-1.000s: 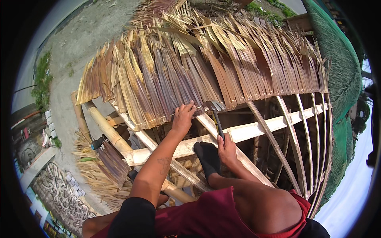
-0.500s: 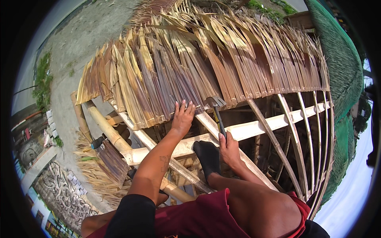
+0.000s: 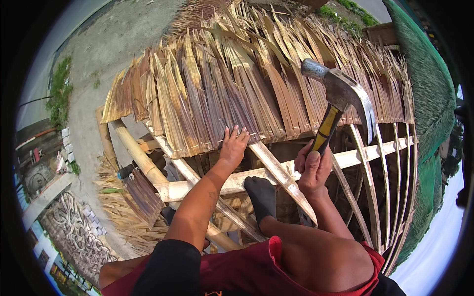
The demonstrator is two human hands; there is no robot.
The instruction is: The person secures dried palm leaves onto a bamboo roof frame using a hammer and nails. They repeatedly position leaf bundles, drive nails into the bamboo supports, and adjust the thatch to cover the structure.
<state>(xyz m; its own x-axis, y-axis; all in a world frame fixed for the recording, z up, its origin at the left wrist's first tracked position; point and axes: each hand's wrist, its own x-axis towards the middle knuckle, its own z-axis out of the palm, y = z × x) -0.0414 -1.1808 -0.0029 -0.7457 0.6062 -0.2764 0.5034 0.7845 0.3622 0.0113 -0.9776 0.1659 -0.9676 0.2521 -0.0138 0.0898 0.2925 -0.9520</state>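
My left hand [image 3: 234, 147] lies with its fingers stretched out on the lower edge of the dry palm-leaf thatch [image 3: 197, 98], just left of a sloping rafter [image 3: 272, 163]. In my right hand [image 3: 314, 167] is a claw hammer [image 3: 340, 91], gripped by its black and yellow handle. The hammer's steel head is raised above the thatch, with the striking face to the left and the claw curving down on the right. I cannot see a nail under my left fingers.
A pale crosswise beam [image 3: 232, 185] runs under my foot in a black sock [image 3: 260, 195]. Several thin rafters [image 3: 368, 177] with gaps between them stand on the right. Bamboo poles [image 3: 133, 148] are at left. Green netting [image 3: 427, 84] covers another roof at far right.
My right hand has lifted the hammer from the thatch edge, up and to the right. My left hand stays on the thatch edge. The view has shifted slightly.
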